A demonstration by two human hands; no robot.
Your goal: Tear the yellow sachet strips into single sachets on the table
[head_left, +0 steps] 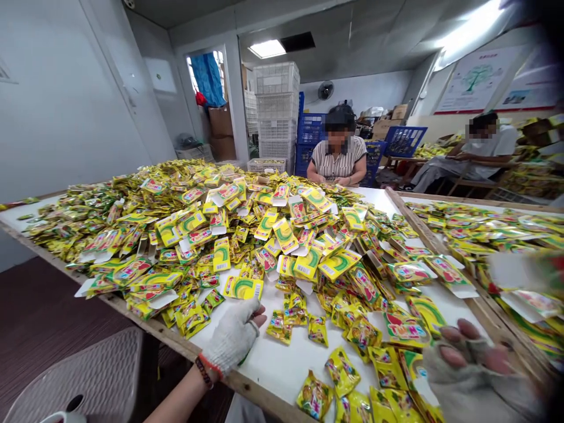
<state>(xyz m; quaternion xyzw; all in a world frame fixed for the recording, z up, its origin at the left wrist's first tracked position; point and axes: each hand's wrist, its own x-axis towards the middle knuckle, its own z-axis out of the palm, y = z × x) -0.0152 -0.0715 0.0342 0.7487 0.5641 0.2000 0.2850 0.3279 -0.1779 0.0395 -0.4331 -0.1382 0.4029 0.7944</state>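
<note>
My left hand (235, 332), in a white glove with bare fingertips, rests over the near edge of the white table. Its fingers are curled in; whatever they hold, if anything, is hidden. Just beyond it lies a yellow-green candy box (242, 288). My right hand (480, 376), in a similar glove and blurred, is at the lower right with fingers bent and apart, nothing visible between them. Above it, a smeared open-flapped box (524, 273) appears over the divider's right side. Small yellow candy packets (341, 371) lie between my hands.
A large heap of boxes and packets (264, 223) covers the table. A wooden divider (414, 226) separates a second section of flat boxes (489, 226). A person (338, 153) sits opposite, another (480, 147) at right. Stacked crates (277, 111) stand behind; a plastic stool (88, 376) is lower left.
</note>
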